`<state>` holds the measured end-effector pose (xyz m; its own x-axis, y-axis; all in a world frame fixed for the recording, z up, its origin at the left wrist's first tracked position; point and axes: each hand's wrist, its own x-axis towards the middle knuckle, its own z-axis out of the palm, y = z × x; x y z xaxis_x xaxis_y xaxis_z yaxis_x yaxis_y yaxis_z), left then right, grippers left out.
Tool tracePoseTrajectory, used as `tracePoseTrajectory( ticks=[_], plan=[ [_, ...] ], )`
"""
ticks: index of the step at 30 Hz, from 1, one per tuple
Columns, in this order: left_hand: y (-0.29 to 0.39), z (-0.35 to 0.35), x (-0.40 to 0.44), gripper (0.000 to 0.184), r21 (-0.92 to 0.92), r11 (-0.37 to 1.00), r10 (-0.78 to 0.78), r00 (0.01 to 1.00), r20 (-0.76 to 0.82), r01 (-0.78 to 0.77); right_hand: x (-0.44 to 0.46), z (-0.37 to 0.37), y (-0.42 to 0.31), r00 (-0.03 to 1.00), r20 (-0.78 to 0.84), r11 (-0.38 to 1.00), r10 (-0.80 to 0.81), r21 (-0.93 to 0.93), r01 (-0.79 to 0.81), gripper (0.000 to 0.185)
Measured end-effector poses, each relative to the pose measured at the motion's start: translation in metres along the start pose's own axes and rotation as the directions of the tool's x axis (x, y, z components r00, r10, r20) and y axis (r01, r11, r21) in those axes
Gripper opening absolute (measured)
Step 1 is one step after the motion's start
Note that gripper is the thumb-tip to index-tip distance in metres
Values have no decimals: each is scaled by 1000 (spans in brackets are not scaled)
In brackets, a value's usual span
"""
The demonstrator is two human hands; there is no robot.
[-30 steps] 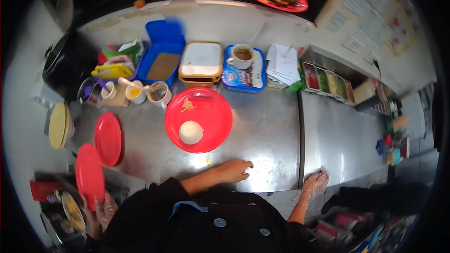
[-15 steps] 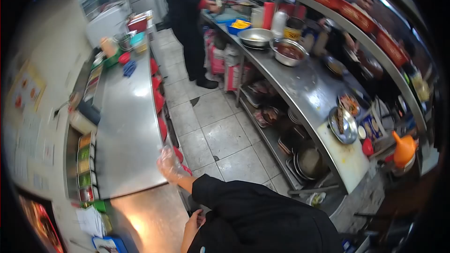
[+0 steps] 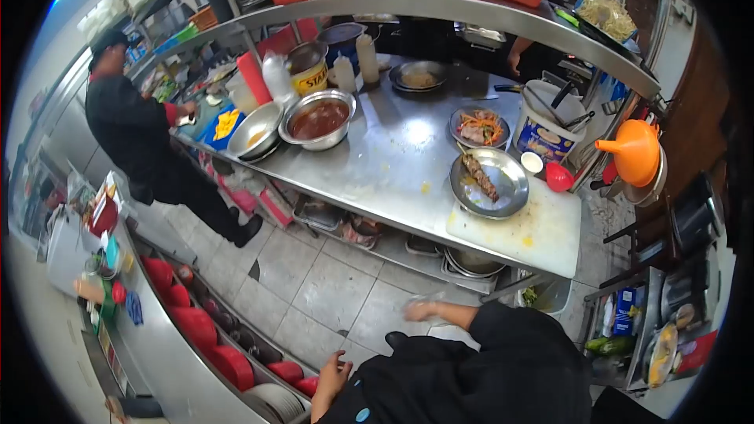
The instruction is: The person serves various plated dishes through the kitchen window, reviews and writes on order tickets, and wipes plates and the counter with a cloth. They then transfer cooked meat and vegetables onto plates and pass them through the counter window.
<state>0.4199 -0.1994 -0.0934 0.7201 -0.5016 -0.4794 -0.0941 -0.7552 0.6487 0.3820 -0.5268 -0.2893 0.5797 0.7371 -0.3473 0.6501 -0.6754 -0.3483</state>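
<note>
My right hand [image 3: 424, 310], in a clear plastic glove, hangs over the floor in front of the steel counter [image 3: 385, 161]. It is small and blurred, so its fingers are hard to make out. Bare and loosely curled, my left hand [image 3: 334, 374] is low beside my black top, fingers a little apart, and no object shows in it. Across from me, a metal plate [image 3: 510, 184] with a meat skewer [image 3: 481, 177] rests partly on a white cutting board [image 3: 550, 243]. Neither hand touches these.
Sauce fills a steel bowl [image 3: 318, 120]; a plate of shredded vegetables and meat [image 3: 481, 127] lies farther right. An orange funnel [image 3: 635, 151] is at the right edge. A co-worker in black [image 3: 129, 118] stands at left. Red containers [image 3: 192, 320] line the shelf under the left counter.
My view has swung right, from the left counter toward the long steel counter. My gloved right hand has left the left counter's edge and is now over the floor.
</note>
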Motion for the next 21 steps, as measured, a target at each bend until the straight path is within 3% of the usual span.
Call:
tracePoseTrajectory(
  ticks=[1, 2, 3, 4, 5, 6, 8, 10, 11, 13, 14, 15, 17, 19, 21],
  plan=[
    [-2, 7, 23, 41, 23, 1000, 14, 998, 57, -15, -48, -15, 3, 947, -129, 699, 294, 705, -121, 27],
    [-13, 19, 46, 41, 47, 998, 25, 992, 122, -31, -86, -44, 0, 820, -12, -9, 572, 1000, 21, 37],
    [-41, 37, 70, 41, 50, 998, 37, 989, 140, -44, -113, -89, -2, 819, 1, -10, 574, 1000, 7, 43],
    [-76, 55, 93, 39, 110, 965, 204, 947, 249, -237, -136, -133, -3, 818, 13, -13, 575, 1000, -7, 49],
    [-92, 61, 108, 38, 148, 893, 350, 863, 363, -425, -150, -162, -5, 762, -204, 56, 615, 975, 216, 44],
    [-83, 56, 115, 38, 146, 889, 354, 853, 383, -434, -161, -186, -7, 656, -404, 136, 637, 897, 420, 40],
    [-51, 44, 138, 35, 58, 978, 166, 911, 377, -202, -179, -238, -2, 419, -228, 228, 879, 972, 53, 39],
    [-27, 24, 174, 32, -14, 999, 48, 915, 401, -46, -185, -248, 30, 37, -430, 408, 902, 822, -399, 35],
    [-12, 12, 189, 29, -19, 1000, 4, 922, 386, 4, -189, -262, 34, 29, -423, 397, 906, 823, -406, 35],
    [-37, 2, 237, 24, 95, 993, 35, 937, 347, -73, -191, -298, 38, -75, -469, 416, 880, 837, -354, 22],
    [-33, -10, 250, 24, 119, 990, 33, 938, 345, -79, -185, -303, 44, -84, -473, 416, 877, 835, -359, 22],
    [-30, -21, 257, 24, 116, 989, 44, 938, 345, -90, -176, -305, 49, -62, -600, 535, 798, 751, -387, 24],
    [-16, -50, 267, 25, 165, 986, -53, 958, 282, 6, -149, -316, 57, -9, -608, 543, 794, 716, -438, 30],
    [-36, -65, 288, 25, 93, 996, -30, 970, 242, 8, -102, -317, 65, 134, -424, 444, 896, 828, -342, 28],
    [-63, -70, 306, 22, 32, 997, -79, 981, 180, 74, -38, -313, 70, 191, -614, 643, 766, 735, -216, 27]
  ],
)
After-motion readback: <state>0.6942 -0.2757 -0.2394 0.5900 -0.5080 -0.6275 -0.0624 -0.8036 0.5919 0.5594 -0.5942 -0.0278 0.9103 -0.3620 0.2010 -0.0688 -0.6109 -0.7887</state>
